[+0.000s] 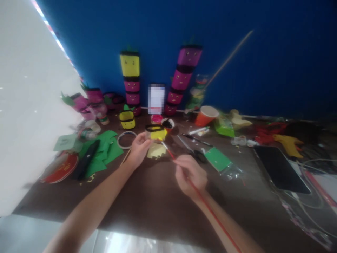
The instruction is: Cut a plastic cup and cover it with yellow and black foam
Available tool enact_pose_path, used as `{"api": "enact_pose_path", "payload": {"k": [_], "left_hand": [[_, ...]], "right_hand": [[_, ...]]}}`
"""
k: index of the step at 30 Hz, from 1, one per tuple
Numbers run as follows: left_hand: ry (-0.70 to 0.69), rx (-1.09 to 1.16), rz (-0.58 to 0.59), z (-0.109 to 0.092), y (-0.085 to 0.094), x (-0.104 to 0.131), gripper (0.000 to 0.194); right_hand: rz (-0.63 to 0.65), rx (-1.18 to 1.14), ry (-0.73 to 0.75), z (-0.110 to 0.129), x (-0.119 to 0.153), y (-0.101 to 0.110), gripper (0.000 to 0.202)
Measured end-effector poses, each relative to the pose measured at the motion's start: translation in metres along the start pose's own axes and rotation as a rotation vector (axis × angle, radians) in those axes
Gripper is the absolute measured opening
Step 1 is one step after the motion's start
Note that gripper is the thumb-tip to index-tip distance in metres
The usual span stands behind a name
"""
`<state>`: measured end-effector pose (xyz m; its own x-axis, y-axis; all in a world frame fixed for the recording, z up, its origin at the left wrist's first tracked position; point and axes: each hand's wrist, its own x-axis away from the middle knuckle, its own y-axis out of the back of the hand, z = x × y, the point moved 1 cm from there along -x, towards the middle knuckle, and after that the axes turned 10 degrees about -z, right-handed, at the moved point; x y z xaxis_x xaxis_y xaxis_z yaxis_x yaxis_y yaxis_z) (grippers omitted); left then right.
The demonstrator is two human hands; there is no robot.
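My left hand (140,149) grips the left side of a small yellow cup (157,134) with a black rim, tilted above the table. In my right hand (190,174) is a long red paintbrush (195,188), held like a pen with its handle running back along my forearm. Its tip meets or nearly meets the yellow cup; blur hides which. Behind the yellow cup stands a small pot of black paint (168,125). Under my hands lies a pale yellow paper piece (156,151) with a jagged edge.
Stacked purple and yellow face cups (130,65) stand against the blue wall. A roll of tape (126,140) and green sheets (105,151) lie left. Right are an orange cup (206,116), green paper (217,159), a dark tablet (282,169) and a yellow glue gun (289,144).
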<state>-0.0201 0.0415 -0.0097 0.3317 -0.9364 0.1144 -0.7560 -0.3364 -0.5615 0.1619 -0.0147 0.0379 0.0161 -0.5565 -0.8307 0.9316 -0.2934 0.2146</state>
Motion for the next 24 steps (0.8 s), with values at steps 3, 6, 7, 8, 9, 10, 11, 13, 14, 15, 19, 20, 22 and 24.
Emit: {"api": "enact_pose_path", "payload": {"k": [3,6,7,8,9,10,11,13,14,15,19,20,22,24], "left_hand": [[-0.001,-0.021,-0.007,-0.0003,-0.0002,0.0002,0.039],[-0.006,-0.024,-0.006,-0.0008,-0.0010,0.0005,0.041],[-0.008,-0.021,-0.007,-0.0010,-0.0012,0.0005,0.042],[-0.008,-0.018,-0.010,-0.0011,-0.0014,0.0006,0.042],[-0.008,-0.013,-0.014,-0.0011,-0.0015,0.0006,0.042],[-0.006,-0.010,-0.017,-0.0012,-0.0016,0.0007,0.042],[-0.005,-0.011,-0.018,-0.0012,-0.0017,0.0008,0.041],[-0.004,-0.022,-0.012,-0.0011,-0.0018,0.0010,0.040],[-0.007,-0.027,-0.008,-0.0012,-0.0018,0.0011,0.040],[-0.009,-0.029,-0.007,-0.0012,-0.0018,0.0011,0.041],[-0.007,0.003,-0.014,-0.0018,-0.0024,0.0018,0.041],[-0.006,0.005,-0.016,-0.0019,-0.0026,0.0019,0.041],[-0.003,-0.003,-0.018,-0.0020,-0.0029,0.0021,0.040],[-0.002,-0.011,-0.018,-0.0018,-0.0031,0.0020,0.040]], "right_hand": [[-0.013,0.036,-0.005,-0.0006,-0.0001,-0.0005,0.022],[-0.014,0.027,-0.013,-0.0020,0.0001,-0.0013,0.022],[-0.013,0.011,-0.006,-0.0022,0.0002,-0.0011,0.023],[-0.011,-0.006,0.005,-0.0021,0.0002,-0.0008,0.023],[-0.009,-0.017,0.018,-0.0018,0.0002,-0.0003,0.023],[-0.008,-0.020,0.028,-0.0013,0.0001,0.0001,0.023],[-0.011,-0.015,0.030,-0.0007,-0.0001,0.0005,0.023],[-0.014,0.010,0.017,0.0001,-0.0005,0.0004,0.024],[-0.012,0.020,0.006,0.0003,-0.0006,0.0002,0.024],[-0.010,0.024,-0.003,0.0004,-0.0006,-0.0001,0.023],[0.003,-0.021,-0.003,0.0004,-0.0001,0.0002,0.020],[0.001,-0.027,0.003,0.0006,0.0000,0.0005,0.019],[-0.009,-0.009,0.007,0.0010,-0.0001,0.0010,0.019],[-0.015,0.022,-0.004,0.0013,-0.0005,0.0011,0.019]]}}
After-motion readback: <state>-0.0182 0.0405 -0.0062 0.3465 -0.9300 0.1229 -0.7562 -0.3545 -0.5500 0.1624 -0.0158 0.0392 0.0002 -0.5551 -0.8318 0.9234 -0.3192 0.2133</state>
